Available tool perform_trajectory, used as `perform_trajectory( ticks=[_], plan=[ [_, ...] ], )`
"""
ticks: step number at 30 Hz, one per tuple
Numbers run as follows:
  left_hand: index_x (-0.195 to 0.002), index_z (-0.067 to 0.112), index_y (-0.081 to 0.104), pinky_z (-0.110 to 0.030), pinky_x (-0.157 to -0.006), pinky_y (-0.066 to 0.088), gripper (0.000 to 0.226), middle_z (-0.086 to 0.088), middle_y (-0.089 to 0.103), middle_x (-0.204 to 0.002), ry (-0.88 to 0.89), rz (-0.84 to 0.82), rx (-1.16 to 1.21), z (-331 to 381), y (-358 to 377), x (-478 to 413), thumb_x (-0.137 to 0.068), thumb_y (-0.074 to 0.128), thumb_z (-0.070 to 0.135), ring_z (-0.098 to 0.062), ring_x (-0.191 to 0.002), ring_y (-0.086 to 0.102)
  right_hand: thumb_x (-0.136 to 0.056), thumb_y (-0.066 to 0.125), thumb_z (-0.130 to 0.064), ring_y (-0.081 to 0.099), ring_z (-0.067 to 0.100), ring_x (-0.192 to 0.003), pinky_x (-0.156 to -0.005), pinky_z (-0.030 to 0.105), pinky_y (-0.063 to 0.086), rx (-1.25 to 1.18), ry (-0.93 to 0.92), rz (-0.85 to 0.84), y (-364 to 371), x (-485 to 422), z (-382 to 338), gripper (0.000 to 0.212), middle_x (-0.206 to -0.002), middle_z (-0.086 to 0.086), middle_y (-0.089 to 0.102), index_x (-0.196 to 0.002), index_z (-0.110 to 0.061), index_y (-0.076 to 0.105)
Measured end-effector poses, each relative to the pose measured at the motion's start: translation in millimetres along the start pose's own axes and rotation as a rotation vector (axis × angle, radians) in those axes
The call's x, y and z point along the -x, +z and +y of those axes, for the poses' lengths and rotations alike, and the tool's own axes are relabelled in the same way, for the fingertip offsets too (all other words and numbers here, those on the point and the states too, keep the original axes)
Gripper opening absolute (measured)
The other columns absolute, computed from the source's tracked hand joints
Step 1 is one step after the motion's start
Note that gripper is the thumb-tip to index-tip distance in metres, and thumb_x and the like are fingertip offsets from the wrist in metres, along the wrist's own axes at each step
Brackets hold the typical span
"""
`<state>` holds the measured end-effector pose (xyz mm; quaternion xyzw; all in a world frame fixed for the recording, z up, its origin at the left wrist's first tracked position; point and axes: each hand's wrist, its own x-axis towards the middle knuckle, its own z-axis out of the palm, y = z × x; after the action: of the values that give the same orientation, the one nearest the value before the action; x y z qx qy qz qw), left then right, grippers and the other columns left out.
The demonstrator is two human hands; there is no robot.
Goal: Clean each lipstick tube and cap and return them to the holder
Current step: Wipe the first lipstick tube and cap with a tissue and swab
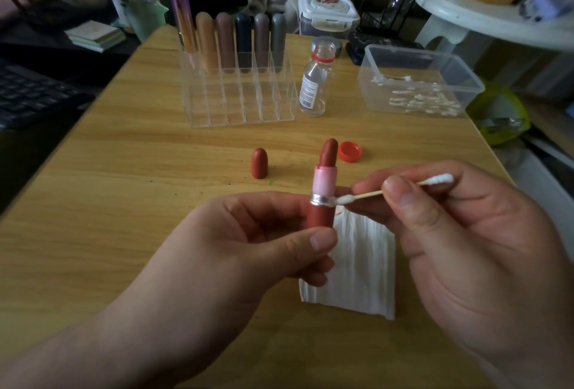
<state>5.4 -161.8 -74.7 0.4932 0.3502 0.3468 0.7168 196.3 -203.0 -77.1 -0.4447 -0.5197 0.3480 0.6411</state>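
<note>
My left hand holds an open red lipstick tube upright by its base, the red stick wound out above a pink collar and a silver ring. My right hand pinches a wooden cotton swab, and its near tip touches the silver ring on the tube's right side. The tube's red cap stands alone on the table behind my left hand. At the back, the clear acrylic holder has several capped lipsticks in its rear row.
A folded white tissue lies under my hands. A small clear bottle stands open beside the holder, its red screw cap lying on the wooden table. A clear tub of cotton swabs is at the back right. A keyboard lies at the left.
</note>
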Motion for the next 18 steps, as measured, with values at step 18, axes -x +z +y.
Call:
perform_trajectory(
  ticks=[18],
  plan=[
    [-0.08, 0.017, 0.077, -0.028, -0.065, 0.055, 0.03, -0.012, 0.073, -0.075, -0.012, 0.025, -0.018, -0.3, -1.3, 0.9, -0.056, 0.088, 0.031, -0.023, -0.067, 0.069, -0.088, 0.066, -0.022, 0.071, 0.037, -0.091, -0.085, 0.057, 0.054, 0.051, -0.013, -0.016, 0.5, 3.3, -2.3, 0.007, -0.093, 0.012, 0.075, -0.089, -0.018, 0.072]
  ],
)
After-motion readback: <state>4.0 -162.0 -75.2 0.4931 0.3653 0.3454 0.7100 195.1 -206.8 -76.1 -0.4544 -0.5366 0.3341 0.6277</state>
